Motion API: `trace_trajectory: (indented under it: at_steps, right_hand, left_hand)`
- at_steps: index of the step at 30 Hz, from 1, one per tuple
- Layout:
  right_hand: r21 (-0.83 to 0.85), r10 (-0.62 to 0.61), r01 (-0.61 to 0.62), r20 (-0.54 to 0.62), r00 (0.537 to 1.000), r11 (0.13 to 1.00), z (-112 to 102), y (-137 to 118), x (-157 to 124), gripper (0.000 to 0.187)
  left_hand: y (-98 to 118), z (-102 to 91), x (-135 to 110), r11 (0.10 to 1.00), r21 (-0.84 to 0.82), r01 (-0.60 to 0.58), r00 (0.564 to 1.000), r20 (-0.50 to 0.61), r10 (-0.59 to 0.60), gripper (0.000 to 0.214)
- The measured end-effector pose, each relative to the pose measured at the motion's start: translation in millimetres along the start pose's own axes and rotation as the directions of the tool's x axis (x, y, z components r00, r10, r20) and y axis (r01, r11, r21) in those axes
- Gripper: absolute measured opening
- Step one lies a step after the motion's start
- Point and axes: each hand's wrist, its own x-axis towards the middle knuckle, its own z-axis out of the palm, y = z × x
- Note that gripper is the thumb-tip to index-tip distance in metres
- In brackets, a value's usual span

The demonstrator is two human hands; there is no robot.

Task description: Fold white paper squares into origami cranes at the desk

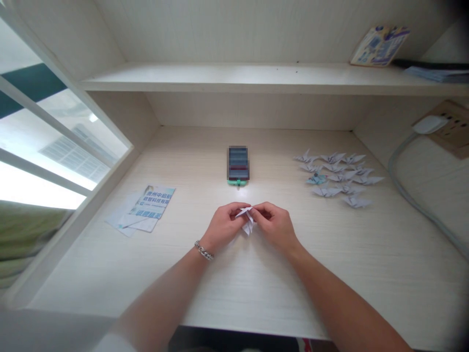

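Between my two hands, a little above the desk, is a small white origami crane [248,226], its folded points showing below and between my fingers. My left hand [227,222], with a silver chain bracelet at the wrist, pinches its left side. The thumb and fingers of my right hand [274,224] are closed on the other side. Parts of the folded paper are hidden behind the fingertips. To the right, several finished paper cranes [339,175] stand in a loose group, mostly white, with one blue patterned crane [316,178] among them.
A phone [238,164] in a green case lies beyond my hands. Printed cards and paper sheets [152,208] rest at the left. Overhead runs a shelf [234,78] with a small box [379,46]. A cable [397,183] hangs from a wall socket [445,127] at right.
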Motion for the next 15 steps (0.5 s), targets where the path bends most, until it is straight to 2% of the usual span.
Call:
trace_trajectory:
  at_steps: [7, 11, 15]
  right_hand:
    - [0.027, 0.016, -0.016, 0.007, 1.000, 1.000, -0.8, 1.8, 1.6, 0.021]
    - [0.088, 0.081, -0.088, 0.079, 0.994, 0.992, -0.3, 6.0, 3.6, 0.024]
    - [0.099, 0.095, -0.107, 0.117, 0.989, 0.989, -1.7, 6.3, 4.8, 0.024]
  left_hand:
    - [5.7, 0.5, -0.7, 0.997, -0.068, 0.034, 0.999, 0.003, -0.033, 0.033]
    - [4.9, 0.4, -0.1, 0.995, -0.081, 0.063, 0.998, 0.018, -0.061, 0.031]
    - [4.6, -0.2, -0.7, 0.995, -0.049, 0.082, 0.997, 0.016, -0.081, 0.029]
